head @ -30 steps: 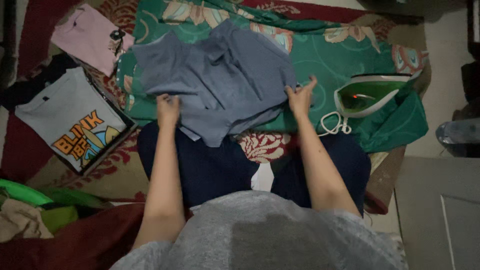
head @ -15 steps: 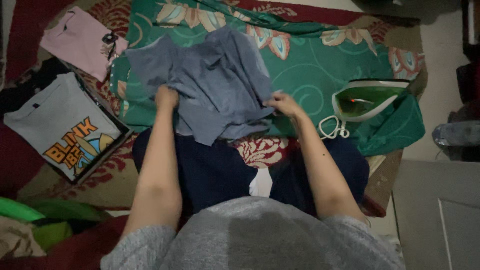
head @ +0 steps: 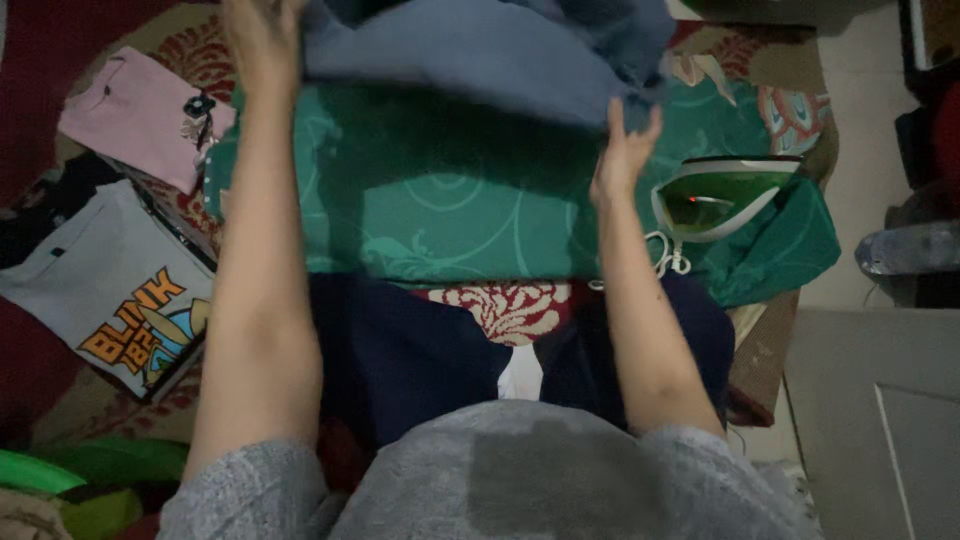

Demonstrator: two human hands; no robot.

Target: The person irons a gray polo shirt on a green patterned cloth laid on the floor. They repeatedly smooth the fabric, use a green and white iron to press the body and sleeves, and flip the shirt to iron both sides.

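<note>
- Since half a second ago, I see the grey-blue garment (head: 480,55) gone from the middle of the green patterned cloth (head: 450,200); it is now lifted to the top of the view, with both arms stretched forward.
- My left hand (head: 262,35) is raised at the upper left, closed on the garment's left edge; its fingertips run partly out of view.
- My right hand (head: 622,150) hangs just under the garment's lower right corner, fingers spread and pointing up; I cannot tell whether they touch the fabric or grip it.
- The garment spreads between the two hands, above the cloth and casting a dark shadow across its upper part.
- The green cloth lies flat on the red floral rug (head: 510,305), its bare middle showing pale swirl lines.
- A green and white iron (head: 722,195) rests on the cloth just right of my right hand, a small red light glowing on it; its white cord (head: 672,262) loops beside my right forearm.
- At the left, a folded pink shirt (head: 135,115) lies by the cloth's corner, and a folded grey printed shirt (head: 105,285) sits nearer to me, beside my left forearm.
- My dark blue trousers (head: 400,355) and grey top (head: 520,470) fill the lower view.
- Something bright green (head: 40,470) shows at the bottom left corner, too dim to identify.
</note>
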